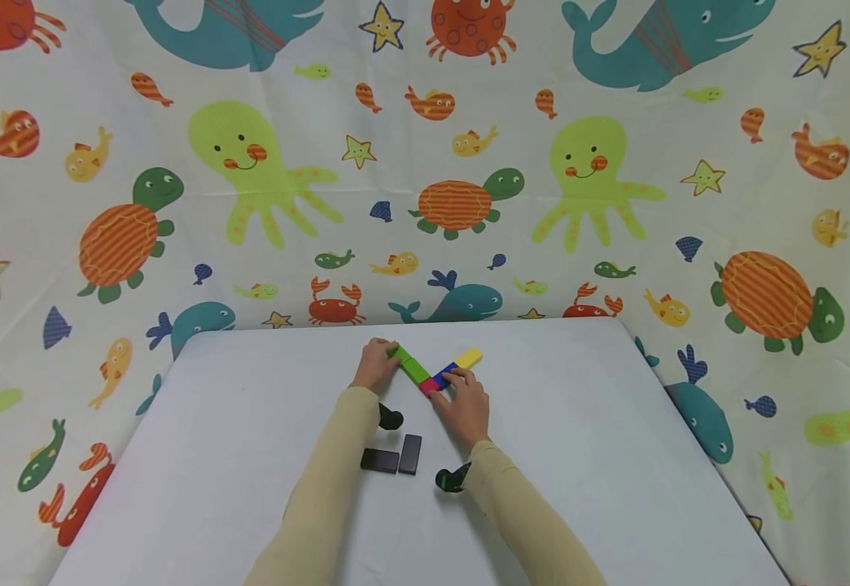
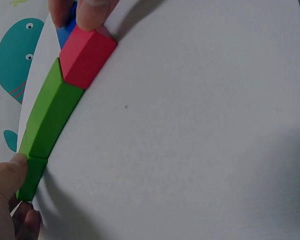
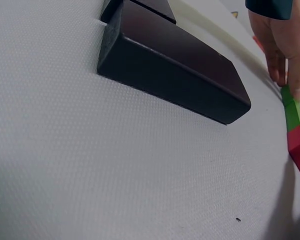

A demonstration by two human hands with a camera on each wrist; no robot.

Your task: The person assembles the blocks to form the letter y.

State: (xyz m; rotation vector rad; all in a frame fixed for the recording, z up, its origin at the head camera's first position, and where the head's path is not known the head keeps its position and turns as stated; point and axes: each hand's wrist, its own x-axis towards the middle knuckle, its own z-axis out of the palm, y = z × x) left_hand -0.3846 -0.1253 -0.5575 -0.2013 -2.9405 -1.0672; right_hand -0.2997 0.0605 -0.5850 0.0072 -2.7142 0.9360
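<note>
here, left fingers [image 2: 33, 222] pinch a green block [image 2: 34, 181], right fingers [image 2: 92, 16] a red block [image 2: 86, 61] and blue block [image 2: 65, 39].

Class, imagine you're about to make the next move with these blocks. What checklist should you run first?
1. Left hand holding the outer green block: ok, pinched.
2. Right hand at the red block and blue block: ok, touching both.
3. Inner green block meeting red block: ok, in contact.
4. Yellow block flush with blue block: cannot tell, too small in the head view.
5. A hand free for the dark blocks: not ok, both are occupied.
</note>
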